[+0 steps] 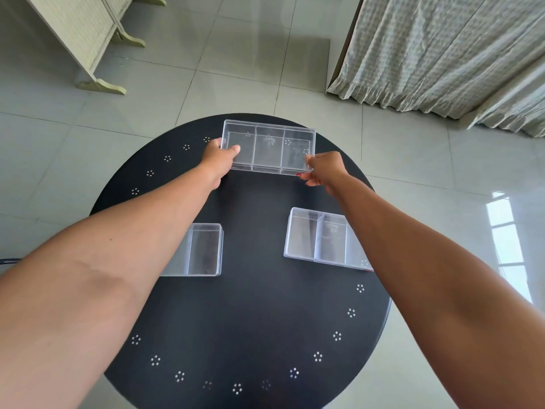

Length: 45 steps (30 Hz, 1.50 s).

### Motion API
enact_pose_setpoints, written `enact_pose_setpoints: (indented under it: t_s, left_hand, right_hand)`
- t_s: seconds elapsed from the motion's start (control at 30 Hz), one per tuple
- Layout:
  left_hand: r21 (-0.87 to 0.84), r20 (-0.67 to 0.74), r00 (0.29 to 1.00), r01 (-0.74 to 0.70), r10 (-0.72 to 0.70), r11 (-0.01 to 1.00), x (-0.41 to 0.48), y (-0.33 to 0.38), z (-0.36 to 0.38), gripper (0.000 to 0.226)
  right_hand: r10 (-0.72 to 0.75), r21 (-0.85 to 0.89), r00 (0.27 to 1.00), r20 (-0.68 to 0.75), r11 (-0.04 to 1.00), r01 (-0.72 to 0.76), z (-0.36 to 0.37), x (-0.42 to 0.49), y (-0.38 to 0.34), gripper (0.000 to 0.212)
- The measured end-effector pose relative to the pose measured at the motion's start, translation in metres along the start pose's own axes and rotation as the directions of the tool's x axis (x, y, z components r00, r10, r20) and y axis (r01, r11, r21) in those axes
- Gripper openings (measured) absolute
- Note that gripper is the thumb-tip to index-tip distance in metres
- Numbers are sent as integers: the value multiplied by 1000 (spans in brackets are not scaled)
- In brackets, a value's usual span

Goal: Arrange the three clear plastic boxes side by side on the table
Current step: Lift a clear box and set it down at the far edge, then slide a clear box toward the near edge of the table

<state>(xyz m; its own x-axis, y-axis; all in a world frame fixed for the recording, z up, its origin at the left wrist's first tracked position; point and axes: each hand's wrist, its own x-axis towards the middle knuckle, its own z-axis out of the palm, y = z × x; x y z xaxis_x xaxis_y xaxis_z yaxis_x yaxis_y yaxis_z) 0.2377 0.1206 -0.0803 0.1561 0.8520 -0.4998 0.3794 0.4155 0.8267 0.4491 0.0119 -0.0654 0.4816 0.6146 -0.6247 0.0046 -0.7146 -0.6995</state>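
Note:
Three clear plastic boxes with inner dividers lie on a round black table [250,320]. The far box [268,147] sits near the table's back edge. My left hand [219,160] grips its left end, thumb over the rim. My right hand [323,168] pinches its near right corner. A second box [203,250] lies at the left, partly hidden under my left forearm. The third box [320,237] lies at the right, its right end covered by my right forearm.
The table has a ring of small white dot clusters near its rim. Beyond it is a glossy tiled floor [236,54], a cream folding screen [85,33] at the back left and a patterned curtain [442,54] at the back right.

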Motion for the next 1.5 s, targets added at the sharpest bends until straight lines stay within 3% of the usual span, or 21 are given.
enact_pose_setpoints:
  t_s: [0.1, 0.23, 0.43, 0.6, 0.7, 0.83, 0.93, 1.07, 1.2, 1.33, 1.43, 1.5]
  left_hand:
    - [0, -16, 1000, 23, -23, 1000, -1, -1, 2, 48]
    - [22, -20, 999, 36, -35, 999, -3, 0, 3, 46]
    - [61, 24, 1000, 1, -3, 998, -9, 5, 3, 38]
    - [128, 21, 1000, 8, -11, 992, -20, 14, 2, 71]
    - [145, -58, 998, 3, 5, 989, -28, 17, -7, 76]
    - [115, -100, 995, -7, 19, 993, -41, 15, -24, 72]
    - [88, -101, 993, -57, 66, 994, -55, 12, -40, 58]
    - [82, -35, 991, -130, 133, 988, -79, 3, -65, 40]
    - [124, -9, 976, -216, 219, 969, -109, -19, -94, 31]
    - [244, -62, 959, -254, 276, 936, -131, -52, -125, 33]
    - [391, -136, 950, -209, 281, 896, -136, -78, -151, 43]
    - [484, -183, 954, -124, 239, 866, -141, -95, -167, 59]
  right_hand:
    - [11, -27, 1000, 23, 1000, -11, 1, 2, 2, 24]
    - [-11, 97, 999, -52, 995, 16, 1, 6, 10, 26]
    - [-7, 119, 997, -75, 993, 16, 2, 4, 11, 31]
    - [2, 62, 992, -127, 998, 6, 2, -6, 8, 50]
    - [-32, 0, 982, -188, 999, 32, 2, -16, 7, 58]
    - [-71, -35, 964, -255, 997, 64, 3, -35, 6, 52]
    - [-148, -30, 943, -299, 989, 146, 8, -55, 6, 26]
    - [-216, -19, 918, -332, 975, 223, 28, -88, 12, 35]
    - [-217, 95, 947, -239, 965, 245, 63, -125, 23, 31]
    - [-227, 57, 960, -161, 969, 239, 103, -154, 44, 23]
    - [-176, 18, 980, -96, 984, 179, 129, -165, 61, 20]
    - [-129, -31, 991, -18, 991, 129, 144, -173, 71, 36]
